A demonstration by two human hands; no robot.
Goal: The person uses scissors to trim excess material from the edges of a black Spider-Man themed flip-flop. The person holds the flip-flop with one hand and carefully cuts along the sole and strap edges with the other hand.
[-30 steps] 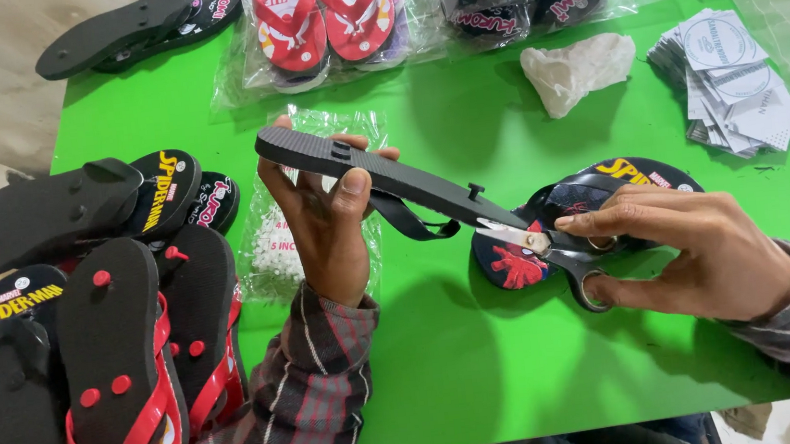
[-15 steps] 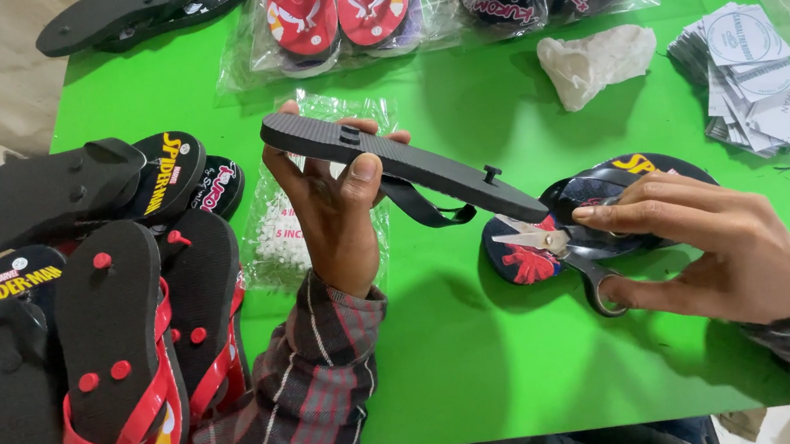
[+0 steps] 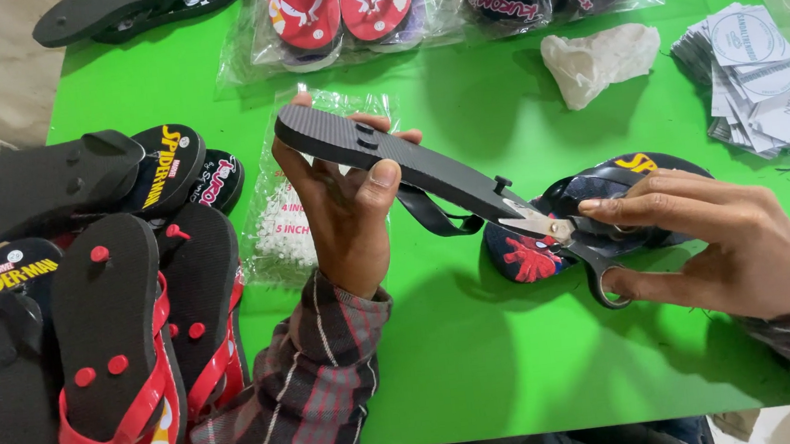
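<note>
clear bags of paired flip-flops (image 3: pixel 336 10) along far edge of green table (image 3: pixel 485 358), red pair left, dark pairs right; flat clear packet with white contents (image 3: pixel 285 228) behind left wrist; stack of white round-printed cards (image 3: pixel 752 72) at far right; crumpled whitish plastic (image 3: pixel 601 59) beside it. black flip-flop (image 3: pixel 389 160), matte ribbed foam sole up, strap hanging below, held tilted above table centre in left hand (image 3: pixel 346 217), fingers closed round its heel end. scissors (image 3: pixel 575 238), steel blades, dark handles, gripped in right hand (image 3: pixel 715 239), fingers closed through loops, blade tips at sole's toe plug. printed dark flip-flop (image 3: pixel 605 202) lying beneath. loose black and red flip-flops (image 3: pixel 106 327) heaped at left edge. bare green surface open along near side.
</note>
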